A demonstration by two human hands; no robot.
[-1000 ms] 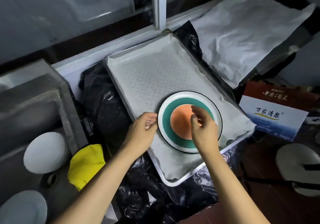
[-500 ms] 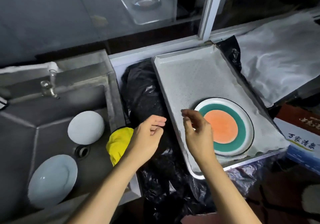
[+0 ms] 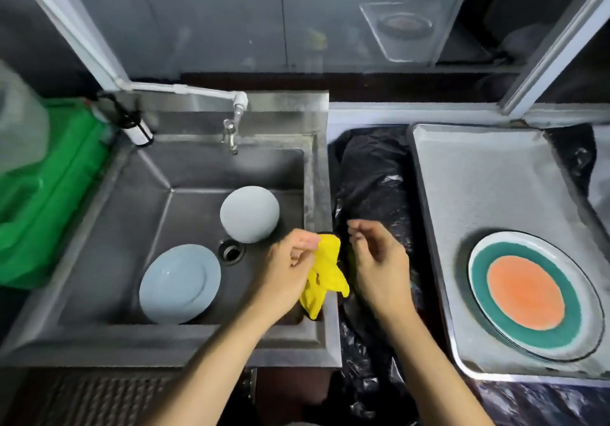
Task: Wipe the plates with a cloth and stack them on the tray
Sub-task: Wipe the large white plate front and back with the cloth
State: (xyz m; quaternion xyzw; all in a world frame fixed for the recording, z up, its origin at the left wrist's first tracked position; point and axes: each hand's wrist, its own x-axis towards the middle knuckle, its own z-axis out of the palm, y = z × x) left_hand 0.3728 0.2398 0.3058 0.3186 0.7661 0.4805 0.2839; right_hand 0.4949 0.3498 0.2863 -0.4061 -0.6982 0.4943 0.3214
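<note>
My left hand point(image 3: 290, 267) pinches a yellow cloth point(image 3: 325, 273) over the right rim of the steel sink point(image 3: 99, 260). My right hand point(image 3: 379, 260) hovers just right of the cloth, fingers apart and holding nothing. Two pale blue plates rest in the sink: one lies face up point(image 3: 180, 283) at the front left, the other point(image 3: 250, 213) is turned over near the drain. A plate with an orange centre and green ring point(image 3: 528, 297) lies on the lined metal tray point(image 3: 495, 178) at the right.
A tap point(image 3: 232, 128) juts over the sink's back wall. A green container point(image 3: 43, 188) stands to the left. Black plastic sheeting point(image 3: 373, 178) fills the gap between sink and tray. A window frame and glass run along the back.
Both hands left the orange and green plate on the tray and moved left. My left hand has taken hold of the yellow cloth at the sink's edge. The view swung left.
</note>
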